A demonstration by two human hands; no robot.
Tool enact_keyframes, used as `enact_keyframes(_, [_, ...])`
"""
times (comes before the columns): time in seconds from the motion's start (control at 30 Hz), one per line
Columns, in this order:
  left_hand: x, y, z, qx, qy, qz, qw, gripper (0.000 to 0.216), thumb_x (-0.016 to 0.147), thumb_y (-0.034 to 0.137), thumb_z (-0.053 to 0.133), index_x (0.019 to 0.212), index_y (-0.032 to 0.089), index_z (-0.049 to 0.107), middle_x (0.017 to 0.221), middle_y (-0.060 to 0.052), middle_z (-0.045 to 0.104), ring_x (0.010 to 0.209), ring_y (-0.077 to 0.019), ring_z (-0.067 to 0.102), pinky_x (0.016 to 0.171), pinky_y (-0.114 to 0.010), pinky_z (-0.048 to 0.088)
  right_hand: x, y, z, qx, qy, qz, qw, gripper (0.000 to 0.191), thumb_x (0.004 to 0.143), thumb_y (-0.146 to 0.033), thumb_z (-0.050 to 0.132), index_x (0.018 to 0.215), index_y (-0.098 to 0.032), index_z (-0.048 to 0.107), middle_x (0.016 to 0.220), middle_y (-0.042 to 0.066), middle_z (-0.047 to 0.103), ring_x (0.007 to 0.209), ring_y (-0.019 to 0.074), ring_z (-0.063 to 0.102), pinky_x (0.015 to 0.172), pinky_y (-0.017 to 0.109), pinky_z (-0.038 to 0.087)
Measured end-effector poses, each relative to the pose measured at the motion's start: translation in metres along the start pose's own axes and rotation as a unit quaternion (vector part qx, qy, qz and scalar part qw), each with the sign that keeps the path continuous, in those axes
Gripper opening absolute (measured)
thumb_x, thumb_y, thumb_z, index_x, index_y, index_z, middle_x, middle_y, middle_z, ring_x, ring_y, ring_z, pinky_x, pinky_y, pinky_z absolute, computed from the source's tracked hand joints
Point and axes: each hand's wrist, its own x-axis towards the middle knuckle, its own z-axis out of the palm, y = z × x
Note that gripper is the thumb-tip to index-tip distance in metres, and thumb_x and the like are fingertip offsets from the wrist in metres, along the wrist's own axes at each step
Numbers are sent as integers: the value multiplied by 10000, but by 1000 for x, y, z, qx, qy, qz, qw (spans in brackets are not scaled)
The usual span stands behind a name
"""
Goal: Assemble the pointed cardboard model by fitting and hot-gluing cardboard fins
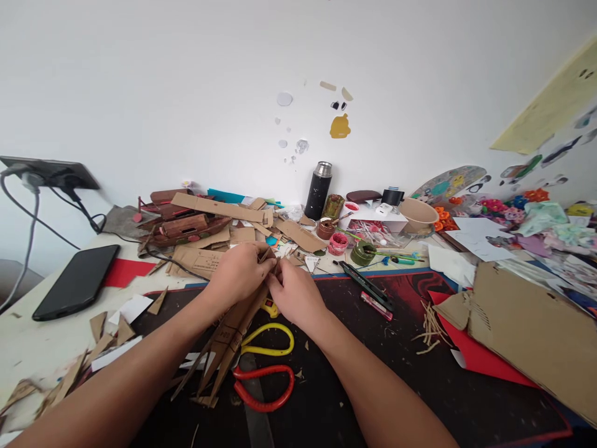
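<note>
Both hands meet above the dark mat, fingertips close together. My left hand point(240, 270) is closed on the far end of a folded piece of brown cardboard point(233, 333), which runs toward me and splits into pointed strips. My right hand point(298, 292) pinches the same end from the other side; the exact grip is hidden by the fingers. Below my right hand lie scissors point(268, 368) with one yellow and one red handle, their blades mostly hidden under the cardboard. A yellow tool point(269, 307) shows partly beneath my fingers, and a metal ruler point(258, 417) lies under the scissors.
A black phone point(77, 281) and cardboard scraps point(107, 336) lie at left. Behind my hands stand a brown model boat point(191, 230), paint pots point(338, 242) and a black flask point(319, 190). A dark green utility knife point(366, 286) and a cardboard sheet point(536, 330) are at right.
</note>
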Motion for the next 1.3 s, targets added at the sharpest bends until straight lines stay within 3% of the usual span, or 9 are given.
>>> enact_keyframes(0.53, [0, 2, -1, 2, -8, -9, 1000, 179, 916, 325, 561, 801, 237, 667, 841, -60, 752, 801, -262, 663, 706, -344, 399, 0, 1, 2, -10, 3, -6, 1000, 183, 1075, -332, 555, 1090, -170, 637, 1037, 121, 784, 958, 292, 727, 716, 348, 388])
enact_keyframes(1.3, [1, -1, 3, 3, -3, -12, 1000, 176, 884, 349, 555, 771, 241, 635, 799, -50, 724, 752, -252, 634, 678, -340, 368, 0, -1, 2, -18, -1, 2, 1000, 212, 1079, -342, 547, 1118, -161, 648, 1070, 131, 787, 990, 303, 735, 746, 357, 429])
